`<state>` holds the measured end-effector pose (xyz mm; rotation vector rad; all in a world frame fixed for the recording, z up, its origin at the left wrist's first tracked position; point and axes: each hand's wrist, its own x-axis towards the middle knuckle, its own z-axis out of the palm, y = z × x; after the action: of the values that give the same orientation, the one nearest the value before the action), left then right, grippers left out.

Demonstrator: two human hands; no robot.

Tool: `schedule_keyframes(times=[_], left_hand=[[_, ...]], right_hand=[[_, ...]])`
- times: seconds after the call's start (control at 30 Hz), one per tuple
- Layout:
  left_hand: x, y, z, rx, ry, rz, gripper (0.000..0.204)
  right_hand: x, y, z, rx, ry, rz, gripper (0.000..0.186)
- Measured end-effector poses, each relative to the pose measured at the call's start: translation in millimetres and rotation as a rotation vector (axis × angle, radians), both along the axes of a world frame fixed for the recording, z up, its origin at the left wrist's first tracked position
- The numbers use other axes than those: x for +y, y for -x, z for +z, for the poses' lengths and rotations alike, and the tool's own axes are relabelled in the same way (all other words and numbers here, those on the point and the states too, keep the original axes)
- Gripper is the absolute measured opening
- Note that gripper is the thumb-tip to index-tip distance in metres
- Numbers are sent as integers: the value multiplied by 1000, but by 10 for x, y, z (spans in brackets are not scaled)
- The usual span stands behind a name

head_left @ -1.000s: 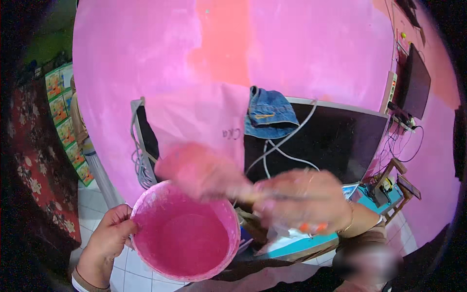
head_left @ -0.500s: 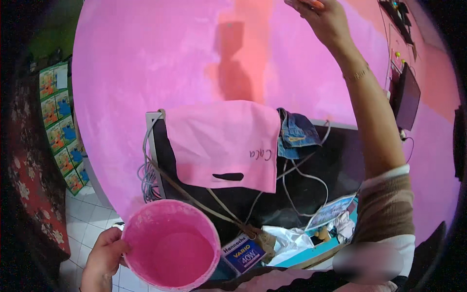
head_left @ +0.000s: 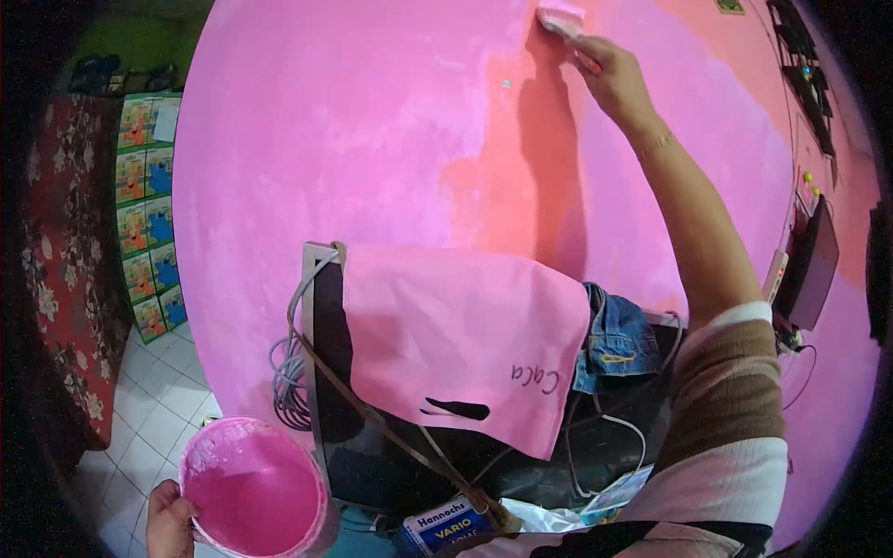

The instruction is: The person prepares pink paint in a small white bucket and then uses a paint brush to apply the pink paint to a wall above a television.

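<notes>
My right hand (head_left: 616, 86) is raised and closed around the handle of a paintbrush (head_left: 560, 20). The bristles, coated in pale pink, meet the wall (head_left: 353, 121) near the top of the view. That wall is mostly pink, with an unpainted-looking orange strip (head_left: 510, 177) running down below the brush. At the lower left, my left hand (head_left: 169, 523) grips the rim of a bucket (head_left: 321, 507), thumb over the edge. Inside it lies pink paint (head_left: 265, 507), with splashes up the inner side.
Below the wall stands a black panel (head_left: 372, 474) draped with a pink cloth bag (head_left: 456, 325) and folded denim (head_left: 619, 339). Cables (head_left: 290, 381) hang at its left. A blue box (head_left: 446, 525) sits beneath. Patterned cartons (head_left: 149, 214) and floor tiles (head_left: 153, 400) are at left, a dark screen (head_left: 814, 265) at right.
My view has shifted, bringing the brush into sight against the wall. My left hand and the bucket now appear lower and further left, and the bucket is tilted more.
</notes>
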<state>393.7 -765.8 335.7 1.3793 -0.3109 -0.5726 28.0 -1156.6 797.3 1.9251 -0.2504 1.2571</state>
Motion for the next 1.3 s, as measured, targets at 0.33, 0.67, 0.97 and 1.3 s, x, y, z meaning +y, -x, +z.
schedule_keyframes(times=[0.33, 0.67, 0.97, 1.3], left_hand=[[177, -233, -209, -123, 106, -70, 15], [27, -306, -231, -182, 13, -18, 11], [12, -513, -569, -45, 90, 90, 45], [-196, -353, -161, -102, 104, -71, 14]], right_hand=[[596, 271, -842, 60, -340, -51, 20], [-69, -111, 980, -152, 189, 94, 19], [443, -103, -181, 18, -302, -135, 23], [61, -423, 992, -138, 29, 166, 19]])
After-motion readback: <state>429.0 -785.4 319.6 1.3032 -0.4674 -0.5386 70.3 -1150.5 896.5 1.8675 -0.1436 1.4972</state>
